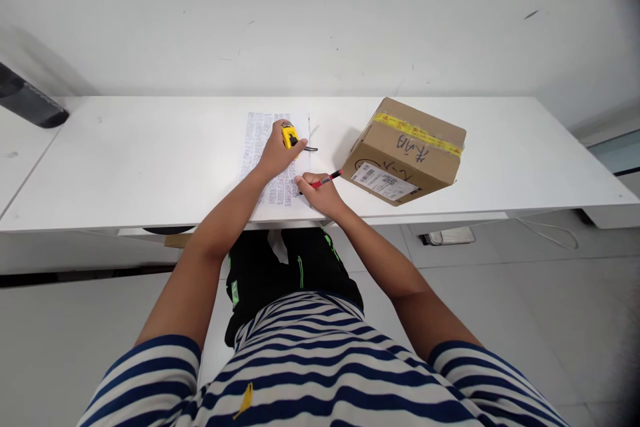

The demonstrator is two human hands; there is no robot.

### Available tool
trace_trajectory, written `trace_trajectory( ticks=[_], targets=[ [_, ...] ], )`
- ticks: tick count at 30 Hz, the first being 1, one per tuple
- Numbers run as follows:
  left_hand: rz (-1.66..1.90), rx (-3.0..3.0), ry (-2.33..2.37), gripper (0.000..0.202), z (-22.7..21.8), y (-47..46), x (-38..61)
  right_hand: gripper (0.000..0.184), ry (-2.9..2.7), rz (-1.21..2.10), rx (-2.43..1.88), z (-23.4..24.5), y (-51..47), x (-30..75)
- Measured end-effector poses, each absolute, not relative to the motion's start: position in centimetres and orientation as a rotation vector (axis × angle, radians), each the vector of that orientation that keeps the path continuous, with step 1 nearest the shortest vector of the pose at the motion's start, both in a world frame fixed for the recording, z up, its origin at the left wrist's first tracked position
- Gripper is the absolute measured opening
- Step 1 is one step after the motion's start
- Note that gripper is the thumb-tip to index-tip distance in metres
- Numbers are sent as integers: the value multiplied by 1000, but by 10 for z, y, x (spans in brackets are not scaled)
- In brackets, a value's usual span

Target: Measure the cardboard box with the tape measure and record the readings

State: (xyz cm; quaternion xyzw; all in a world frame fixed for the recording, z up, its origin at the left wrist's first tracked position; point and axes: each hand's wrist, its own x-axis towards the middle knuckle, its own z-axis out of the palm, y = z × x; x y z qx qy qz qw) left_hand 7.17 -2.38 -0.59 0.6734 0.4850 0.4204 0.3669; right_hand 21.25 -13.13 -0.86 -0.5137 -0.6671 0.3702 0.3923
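My left hand (277,150) is closed on a yellow tape measure (289,135) with a black wrist loop, resting on a printed sheet of paper (260,140) that lies on the white table (150,160). My right hand (317,192) grips a red pen (327,179) over the sheet's near right corner, its tip pointing right toward a brown cardboard box (407,150). The box has yellow tape, black handwriting and a white shipping label. It stands at an angle just right of the pen.
A dark object (27,103) juts in at the far left. A white wall rises behind the table. On the floor under the table's right part lie a white power strip (450,236) and a cable.
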Motion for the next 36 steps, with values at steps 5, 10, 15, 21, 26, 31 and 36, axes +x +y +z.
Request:
trace_trajectory(
  ticks=[5, 10, 15, 21, 26, 31, 36],
  targets=[
    [1094, 1726, 1237, 57, -9, -22, 72, 51, -1694, 945, -1286, -8, -133, 213],
    [1092, 1716, 1213, 56, -10, -21, 72, 53, -1626, 903, -1327, -10, -133, 215],
    [1093, 1710, 1204, 55, -12, -20, 72, 49, -1659, 972, -1313, -11, -131, 216],
    [1081, 1695, 1217, 55, -7, -24, 71, 46, -1633, 979, -1312, -12, -130, 217],
    [1080, 1708, 1241, 56, -2, -25, 71, 47, -1586, 913, -1332, -10, -129, 214],
    [1120, 1771, 1322, 59, -2, -26, 66, 43, -1570, 780, -1382, -9, -129, 211],
    [1477, 1756, 1354, 58, 23, -27, 58, 29, -1791, 468, -1430, -14, -123, 205]
  ],
)
